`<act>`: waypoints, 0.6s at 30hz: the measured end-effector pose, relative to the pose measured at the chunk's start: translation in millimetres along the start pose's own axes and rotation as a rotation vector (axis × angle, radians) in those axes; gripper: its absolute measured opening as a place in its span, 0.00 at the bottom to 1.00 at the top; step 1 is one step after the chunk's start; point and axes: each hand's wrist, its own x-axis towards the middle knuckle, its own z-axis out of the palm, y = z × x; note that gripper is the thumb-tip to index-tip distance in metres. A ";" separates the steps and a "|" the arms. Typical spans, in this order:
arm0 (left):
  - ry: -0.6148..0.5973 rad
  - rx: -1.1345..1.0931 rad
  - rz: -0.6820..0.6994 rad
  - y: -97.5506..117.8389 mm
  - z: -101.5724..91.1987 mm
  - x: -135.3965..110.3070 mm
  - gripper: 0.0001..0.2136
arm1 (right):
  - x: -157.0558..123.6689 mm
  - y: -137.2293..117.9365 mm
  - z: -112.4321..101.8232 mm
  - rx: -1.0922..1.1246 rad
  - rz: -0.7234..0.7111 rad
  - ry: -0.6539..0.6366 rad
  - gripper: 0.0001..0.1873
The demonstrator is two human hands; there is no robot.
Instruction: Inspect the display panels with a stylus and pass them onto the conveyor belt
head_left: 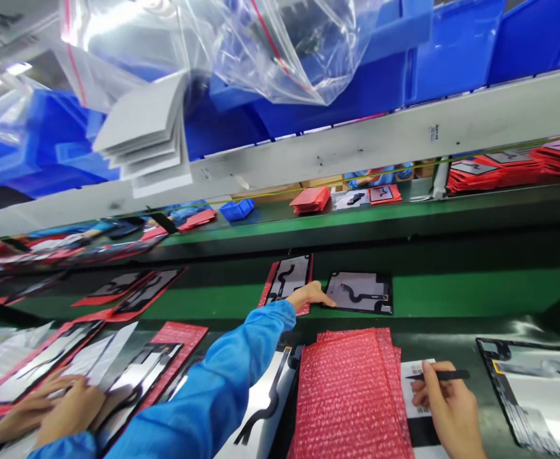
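My left hand (pixel 311 296), on a blue-sleeved arm, reaches out onto the green conveyor belt (pixel 452 293). Its fingers are pressed together on the lower right corner of a grey panel in a red bubble bag (pixel 287 277). A bare dark-framed panel (pixel 361 292) lies just to its right. My right hand (pixel 447 408) is closed round a thin black pen-like tool (pixel 445 376), its tip over a white label sheet (pixel 416 382). A stack of red bubble bags (pixel 351 395) lies between my two arms.
A co-worker's two hands (pixel 64 408) rest on panels at the lower left. More panels lie on the belt at the left (pixel 131 290) and at the right edge (pixel 538 395). Blue bins (pixel 456 44), grey sheets (pixel 146 127) and clear plastic bags (pixel 284 44) hang overhead.
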 end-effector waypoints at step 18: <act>0.166 -0.552 -0.101 0.5 -2.4 -20.3 0.17 | 32.9 -18.6 -29.7 -0.155 -0.091 -0.251 0.30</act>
